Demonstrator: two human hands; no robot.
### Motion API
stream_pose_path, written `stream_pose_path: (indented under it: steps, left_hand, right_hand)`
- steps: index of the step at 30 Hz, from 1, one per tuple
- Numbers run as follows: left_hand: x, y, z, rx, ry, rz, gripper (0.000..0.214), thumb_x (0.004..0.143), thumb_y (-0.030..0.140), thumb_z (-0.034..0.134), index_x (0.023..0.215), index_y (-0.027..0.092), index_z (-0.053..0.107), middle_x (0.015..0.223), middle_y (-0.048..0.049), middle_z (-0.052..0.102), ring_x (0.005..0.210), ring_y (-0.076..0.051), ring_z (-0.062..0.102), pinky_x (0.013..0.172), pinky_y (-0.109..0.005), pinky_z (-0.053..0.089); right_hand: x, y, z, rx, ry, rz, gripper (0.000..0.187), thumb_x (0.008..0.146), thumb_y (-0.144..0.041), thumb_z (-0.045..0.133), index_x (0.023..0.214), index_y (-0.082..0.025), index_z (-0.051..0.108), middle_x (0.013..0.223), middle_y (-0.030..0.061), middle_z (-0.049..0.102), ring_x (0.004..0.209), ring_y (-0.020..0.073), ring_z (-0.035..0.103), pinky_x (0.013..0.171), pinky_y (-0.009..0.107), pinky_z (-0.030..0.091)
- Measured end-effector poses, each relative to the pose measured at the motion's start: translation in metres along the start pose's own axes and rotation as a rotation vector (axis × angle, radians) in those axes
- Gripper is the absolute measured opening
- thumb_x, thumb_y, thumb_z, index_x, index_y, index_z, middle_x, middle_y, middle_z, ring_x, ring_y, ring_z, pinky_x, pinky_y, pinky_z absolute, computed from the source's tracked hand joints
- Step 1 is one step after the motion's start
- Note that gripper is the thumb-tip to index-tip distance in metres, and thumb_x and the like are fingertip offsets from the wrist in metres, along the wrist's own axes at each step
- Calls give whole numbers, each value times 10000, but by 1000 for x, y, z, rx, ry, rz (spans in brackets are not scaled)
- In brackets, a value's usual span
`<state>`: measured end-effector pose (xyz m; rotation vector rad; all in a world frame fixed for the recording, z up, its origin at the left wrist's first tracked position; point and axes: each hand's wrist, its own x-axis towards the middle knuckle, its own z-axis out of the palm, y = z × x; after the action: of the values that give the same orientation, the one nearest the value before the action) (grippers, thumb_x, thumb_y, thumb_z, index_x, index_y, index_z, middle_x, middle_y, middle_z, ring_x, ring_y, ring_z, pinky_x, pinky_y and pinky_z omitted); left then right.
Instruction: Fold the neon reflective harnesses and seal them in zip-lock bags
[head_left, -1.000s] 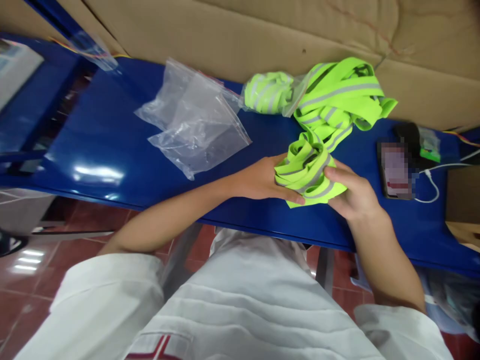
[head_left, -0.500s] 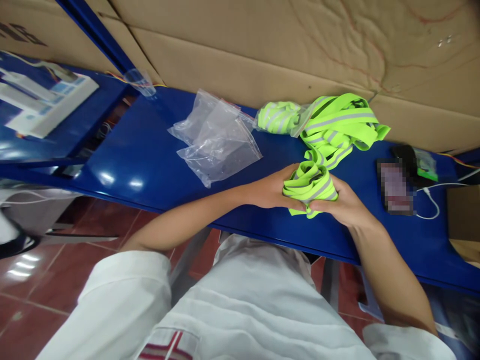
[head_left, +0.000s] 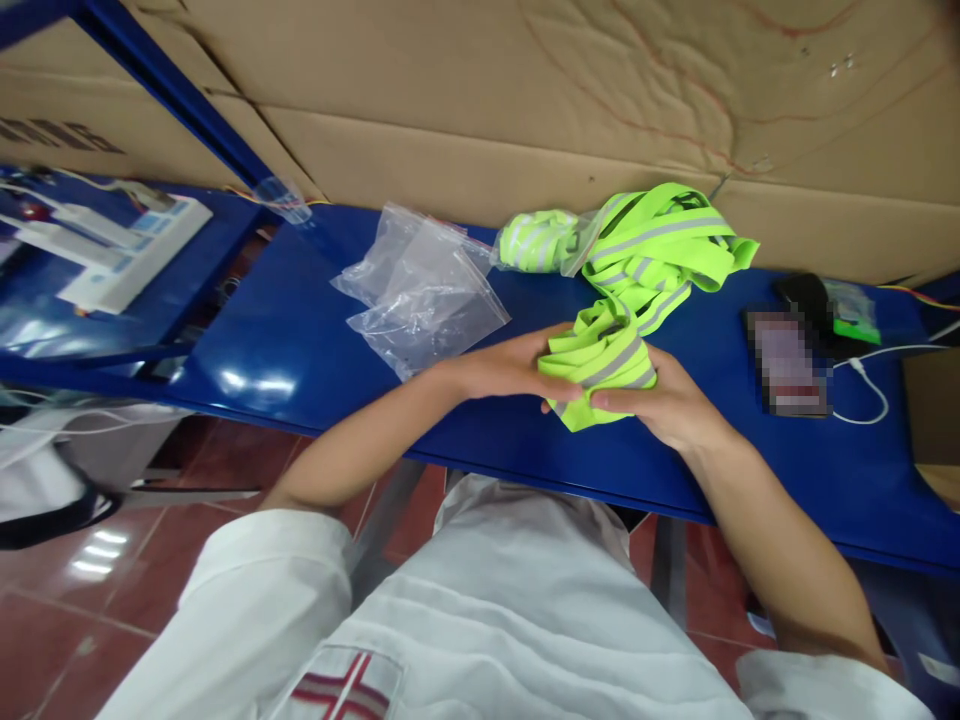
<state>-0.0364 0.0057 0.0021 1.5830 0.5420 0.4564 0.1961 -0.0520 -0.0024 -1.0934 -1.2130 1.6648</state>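
Observation:
Between my two hands, just above the front part of the blue table, is a bundle of neon-yellow reflective strap (head_left: 600,360) with grey stripes. My left hand (head_left: 517,368) grips its left side, thumb across the front. On the right side my right hand (head_left: 667,400) is closed round it, thumb pressed to the front; fingers behind are hidden. Just beyond lies a loose heap of the same reflective strap (head_left: 667,240). Left of that heap, a clear bag holds a rolled reflective strap (head_left: 536,240). Clear zip bags (head_left: 424,285) lie further left.
A phone (head_left: 787,360) with a white cable (head_left: 874,390) lies at the right, beside a black object (head_left: 802,300). A clear plastic cup (head_left: 283,200) stands at the back left. On the neighbouring table is a power strip (head_left: 142,255). Cardboard (head_left: 450,150) lines the back of the blue table (head_left: 300,330).
The strap bundle has been turned in my hands and looks wider, with its stripes now slanting across the front. The whole view has shifted slightly.

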Motion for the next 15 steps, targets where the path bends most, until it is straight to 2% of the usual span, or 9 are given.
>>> stream_pose_path:
  steps: [1, 2, 3, 5, 6, 8, 10, 13, 15]
  left_hand:
    - [-4, 6, -8, 133, 80, 35, 914, 782, 695, 769, 1500, 222, 459, 1378, -162, 635, 1123, -290, 698, 905, -409, 603]
    - [-8, 11, -16, 326, 210, 57, 924, 797, 709, 750, 1529, 239, 440, 1504, -175, 555, 1288, -331, 624, 1033, -462, 558]
    - [-13, 14, -24, 565, 400, 48, 965, 791, 707, 762, 1562, 248, 408, 1590, -185, 472, 1420, -369, 516, 1147, -521, 474]
    - [-23, 12, -36, 1014, 740, -102, 1083, 767, 692, 796, 1622, 221, 326, 1687, -227, 315, 1573, -449, 270, 1269, -662, 234]
    - [-28, 8, -41, 1161, 820, -215, 1147, 753, 689, 808, 1645, 196, 281, 1700, -256, 267, 1593, -483, 192, 1267, -723, 138]
    - [-35, -4, -47, 1283, 804, -407, 1214, 767, 678, 798, 1677, 161, 183, 1679, -304, 278, 1579, -521, 203, 1221, -802, 72]
    - [-41, -14, -48, 1297, 709, -438, 1177, 823, 643, 758, 1688, 158, 125, 1621, -305, 392, 1521, -500, 351, 1219, -793, 118]
    - [-43, -17, -44, 1340, 577, -228, 1029, 898, 572, 700, 1682, 175, 164, 1602, -246, 458, 1461, -434, 465, 1272, -676, 173]
    - [-40, -12, -39, 1342, 415, -44, 984, 915, 535, 695, 1677, 181, 183, 1627, -212, 441, 1465, -394, 473, 1297, -600, 186]
  right_hand:
    - [1, -1, 0, 25, 35, -14, 615, 647, -290, 976, 1212, -221, 742, 1217, 62, 781, 1115, 324, 752, 988, 464, 619]
    - [2, -3, -1, 37, 75, -29, 607, 649, -288, 975, 1206, -220, 744, 1225, 64, 779, 1136, 326, 747, 1005, 465, 613]
    - [3, -4, -3, 44, 122, -45, 601, 644, -292, 977, 1195, -219, 748, 1228, 65, 778, 1150, 328, 742, 1016, 466, 609]
    - [6, -7, -6, 48, 205, -63, 600, 627, -313, 983, 1172, -217, 751, 1224, 68, 780, 1161, 334, 737, 1019, 476, 607]
    - [8, -7, -7, 47, 235, -70, 607, 615, -326, 987, 1163, -215, 750, 1217, 69, 782, 1158, 337, 738, 1016, 482, 608]
    - [11, -6, -7, 45, 265, -74, 631, 595, -338, 994, 1162, -214, 747, 1212, 70, 783, 1158, 339, 736, 1014, 489, 607]
    - [14, -3, -6, 36, 256, -69, 642, 600, -349, 992, 1176, -213, 743, 1217, 73, 781, 1168, 338, 731, 1020, 494, 603]
    - [16, 2, -5, 3, 255, -103, 640, 623, -371, 980, 1195, -215, 736, 1240, 75, 772, 1186, 334, 723, 1044, 499, 590]
    - [17, 4, -6, -33, 294, -157, 648, 631, -380, 975, 1209, -220, 727, 1254, 70, 766, 1196, 328, 718, 1062, 501, 580]
